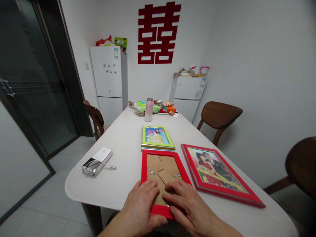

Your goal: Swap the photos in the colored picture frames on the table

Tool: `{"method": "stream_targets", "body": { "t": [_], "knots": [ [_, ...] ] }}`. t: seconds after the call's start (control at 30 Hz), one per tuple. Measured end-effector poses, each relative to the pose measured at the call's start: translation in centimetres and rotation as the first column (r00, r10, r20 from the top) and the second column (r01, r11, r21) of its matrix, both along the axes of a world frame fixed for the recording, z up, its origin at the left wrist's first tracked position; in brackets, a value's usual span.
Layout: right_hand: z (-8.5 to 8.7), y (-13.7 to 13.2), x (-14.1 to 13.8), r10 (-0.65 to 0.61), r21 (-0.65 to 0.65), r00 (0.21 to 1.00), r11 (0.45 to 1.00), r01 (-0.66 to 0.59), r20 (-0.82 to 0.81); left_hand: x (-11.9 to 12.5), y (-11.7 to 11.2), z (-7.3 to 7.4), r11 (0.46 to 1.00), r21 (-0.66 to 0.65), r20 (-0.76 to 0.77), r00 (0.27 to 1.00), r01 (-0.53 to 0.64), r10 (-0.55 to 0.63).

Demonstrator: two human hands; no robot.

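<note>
home dining area

a tall white fridge [108, 80] with magnets [111, 71] and a smaller fridge [187, 89] stand beyond the long worktop [125, 138], wooden chairs [219, 115] flank it, and a red double-happiness character [156, 46] is up on the wall [148, 80].

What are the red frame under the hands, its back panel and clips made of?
Red frame: perhaps painted wood or plastic, judging by its smooth, even colour. Back panel: probably fibreboard, matte and plain brown. Clips: likely metal, from their silvery shine.

Your red picture frame [165, 173] lies face down, flat before you, its brown backing board [168, 163] in place, at least 3 silver clips [151, 171] showing around it.
</note>
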State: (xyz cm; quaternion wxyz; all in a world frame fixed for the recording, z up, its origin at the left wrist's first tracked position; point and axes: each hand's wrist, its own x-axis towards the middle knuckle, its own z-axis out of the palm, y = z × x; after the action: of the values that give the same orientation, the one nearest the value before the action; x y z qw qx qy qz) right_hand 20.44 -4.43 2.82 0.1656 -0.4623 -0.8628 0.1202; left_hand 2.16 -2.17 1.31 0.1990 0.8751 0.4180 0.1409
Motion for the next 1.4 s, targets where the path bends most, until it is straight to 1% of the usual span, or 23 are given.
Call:
{"method": "stream_targets", "body": {
  "t": [0.1,0.17,0.27,0.37,0.47,0.6,0.73,0.8,0.87,0.93,1.1,1.17,1.27,1.33,1.4],
  "knots": [
    [0.1,1.8,-0.7,-0.042,0.004,0.996,0.999,0.042,-0.084,0.0,0.0,-0.1,1.0,-0.009,0.001,1.0,0.022,-0.022],
    [-0.1,3.3,-1.3,-0.087,0.024,0.992,0.996,0.089,-0.091,0.0,0.1,0.0,1.0,-0.015,-0.004,1.0,0.026,-0.026],
    [-0.7,5.5,-2.3,-0.131,0.049,0.991,0.99,0.132,-0.025,0.0,0.1,0.1,0.999,-0.015,0.002,1.0,0.03,-0.03],
    [-1.5,6.9,-2.9,-0.13,0.06,0.991,0.99,0.127,0.042,0.0,0.1,0.2,0.999,-0.016,0.017,0.999,0.04,-0.039],
    [-1.7,7.3,-3.0,-0.104,0.066,0.992,0.993,0.099,0.071,0.0,0.2,0.2,0.999,-0.023,0.025,0.999,0.043,-0.042],
    [-1.3,6.8,-3.0,-0.092,0.063,0.99,0.994,0.086,0.107,0.0,0.3,0.1,0.999,-0.023,0.011,0.999,0.045,-0.045],
    [-1.2,7.0,-2.7,-0.096,0.064,0.993,0.994,0.092,0.073,-0.1,0.2,0.1,0.999,-0.016,-0.011,0.999,0.039,-0.039],
    [-1.3,7.8,-2.2,-0.19,0.065,0.981,0.98,0.187,0.047,-0.1,0.1,0.0,0.999,-0.026,-0.021,0.999,0.033,-0.034],
    [-1.5,9.0,-1.6,-0.324,0.071,0.946,0.944,0.322,0.03,-0.2,0.1,0.0,0.999,-0.034,-0.025,0.999,0.028,-0.029],
    [-1.7,10.3,-1.1,-0.427,0.073,0.904,0.903,0.424,0.025,-0.2,0.0,0.1,0.999,-0.037,-0.026,0.999,0.026,-0.027],
    [-2.5,12.9,-0.7,-0.557,0.046,0.829,0.83,0.555,0.043,-0.2,0.0,0.3,0.998,-0.048,-0.042,0.999,0.03,-0.032],
    [-2.7,13.3,-0.7,-0.591,0.042,0.806,0.806,0.59,0.036,-0.2,0.0,0.2,0.999,-0.042,-0.042,0.999,0.03,-0.031],
    [-2.7,13.6,-0.8,-0.611,0.037,0.791,0.791,0.611,0.005,-0.3,0.0,0.3,0.999,-0.044,-0.045,0.999,0.023,-0.025],
    [-2.5,13.5,-0.8,-0.604,0.032,0.796,0.796,0.605,-0.034,-0.2,0.0,0.5,0.999,-0.045,-0.05,0.998,0.021,-0.023],
    [-2.0,13.1,-0.6,-0.576,0.025,0.813,0.814,0.58,-0.088,0.4,-0.1,0.5,0.999,-0.036,-0.062,0.997,0.039,-0.041]
  ]
}}
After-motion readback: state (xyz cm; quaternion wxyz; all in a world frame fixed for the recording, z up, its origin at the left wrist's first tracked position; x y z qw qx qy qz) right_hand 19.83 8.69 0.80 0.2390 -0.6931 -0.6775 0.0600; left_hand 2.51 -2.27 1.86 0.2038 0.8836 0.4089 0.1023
